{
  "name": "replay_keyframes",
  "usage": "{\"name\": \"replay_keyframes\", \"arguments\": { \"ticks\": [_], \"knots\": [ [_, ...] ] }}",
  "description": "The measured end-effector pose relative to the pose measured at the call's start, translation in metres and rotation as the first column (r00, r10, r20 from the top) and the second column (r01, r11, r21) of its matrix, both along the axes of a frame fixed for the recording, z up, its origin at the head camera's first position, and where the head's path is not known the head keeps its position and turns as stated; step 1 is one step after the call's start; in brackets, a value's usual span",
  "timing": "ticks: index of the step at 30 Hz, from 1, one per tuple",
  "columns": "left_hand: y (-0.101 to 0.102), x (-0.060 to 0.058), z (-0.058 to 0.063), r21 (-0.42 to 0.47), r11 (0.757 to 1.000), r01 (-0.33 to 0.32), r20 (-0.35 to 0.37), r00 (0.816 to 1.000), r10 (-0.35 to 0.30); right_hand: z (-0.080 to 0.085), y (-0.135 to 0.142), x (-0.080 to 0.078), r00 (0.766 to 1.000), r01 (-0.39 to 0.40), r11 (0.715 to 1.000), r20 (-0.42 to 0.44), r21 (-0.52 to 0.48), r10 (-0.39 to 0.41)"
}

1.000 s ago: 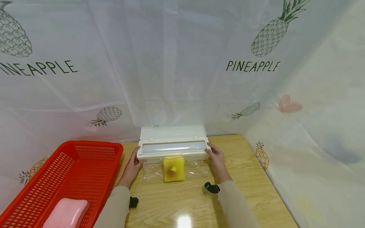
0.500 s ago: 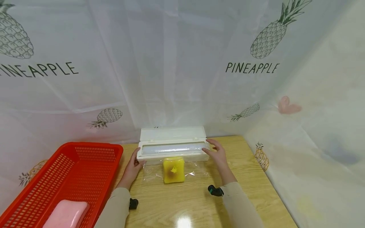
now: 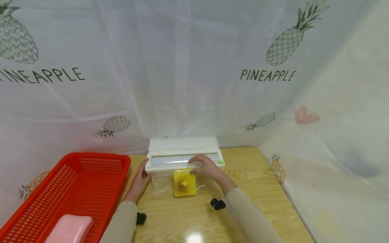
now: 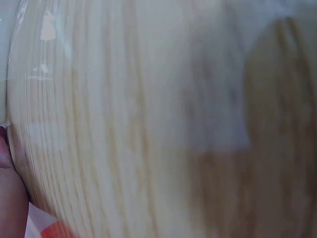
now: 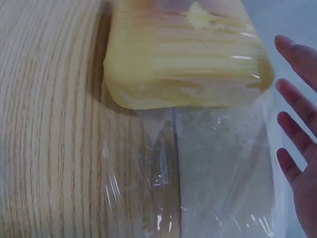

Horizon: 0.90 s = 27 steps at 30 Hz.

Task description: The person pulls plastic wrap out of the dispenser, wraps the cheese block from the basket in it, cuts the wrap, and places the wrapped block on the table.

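A white cling film dispenser [image 3: 158, 170] lies at the back of the table with its lid [image 3: 182, 144] raised, and a roll of film [image 3: 167, 160] shows inside. My left hand [image 3: 139, 182] grips its left end, thumb at the front; only part of that hand [image 4: 12, 198] enters the left wrist view. Clear film [image 3: 161, 187] extends from the front over a yellow, bread-shaped block [image 3: 184, 189] with a brown patch and a leaf-like mark. Over the dispenser's middle, my right hand [image 3: 206, 167] has its fingers spread, close behind the block [image 5: 173, 64] in the right wrist view.
A red perforated basket [image 3: 123, 168] stands to the left, holding a pink rounded block [image 3: 70, 227]. At the dispenser's right end sits a small green slider [image 3: 221, 162]. A pineapple-printed curtain [image 3: 194, 67] rises behind the wooden table [image 3: 170, 222].
My right hand has let go of the dispenser's right end and moved left over its middle, uncovering the green slider. My left hand stays at the left end.
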State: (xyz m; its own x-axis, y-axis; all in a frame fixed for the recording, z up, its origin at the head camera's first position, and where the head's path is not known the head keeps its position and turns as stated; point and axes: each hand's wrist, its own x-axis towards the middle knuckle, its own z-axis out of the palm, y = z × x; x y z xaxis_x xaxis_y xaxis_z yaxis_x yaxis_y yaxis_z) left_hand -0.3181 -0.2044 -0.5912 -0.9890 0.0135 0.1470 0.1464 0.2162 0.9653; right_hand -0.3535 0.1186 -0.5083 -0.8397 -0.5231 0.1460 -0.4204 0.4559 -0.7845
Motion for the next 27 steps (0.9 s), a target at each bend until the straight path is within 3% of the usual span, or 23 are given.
{"name": "replay_keyframes", "arguments": {
  "ticks": [4, 10, 18, 27],
  "knots": [
    [-0.001, 0.001, 0.001, 0.005, 1.0, 0.003, 0.014, 1.0, -0.003, -0.003, -0.013, -0.003, 0.995, -0.06, 0.992, -0.067, 0.115, 0.067],
    [0.0, 0.001, 0.004, 0.024, 1.0, 0.018, 0.006, 1.0, -0.018, -0.004, -0.023, -0.001, 0.992, -0.051, 0.972, -0.1, 0.228, 0.076],
    [-0.002, -0.002, 0.0, 0.038, 0.999, 0.013, 0.033, 0.999, -0.014, -0.005, -0.025, 0.001, 0.991, -0.053, 0.966, -0.108, 0.253, 0.083],
    [-0.002, -0.001, 0.002, 0.026, 1.0, 0.009, 0.028, 1.0, -0.009, -0.006, -0.031, 0.003, 0.975, -0.015, 0.94, -0.203, 0.342, 0.09]
  ]
}}
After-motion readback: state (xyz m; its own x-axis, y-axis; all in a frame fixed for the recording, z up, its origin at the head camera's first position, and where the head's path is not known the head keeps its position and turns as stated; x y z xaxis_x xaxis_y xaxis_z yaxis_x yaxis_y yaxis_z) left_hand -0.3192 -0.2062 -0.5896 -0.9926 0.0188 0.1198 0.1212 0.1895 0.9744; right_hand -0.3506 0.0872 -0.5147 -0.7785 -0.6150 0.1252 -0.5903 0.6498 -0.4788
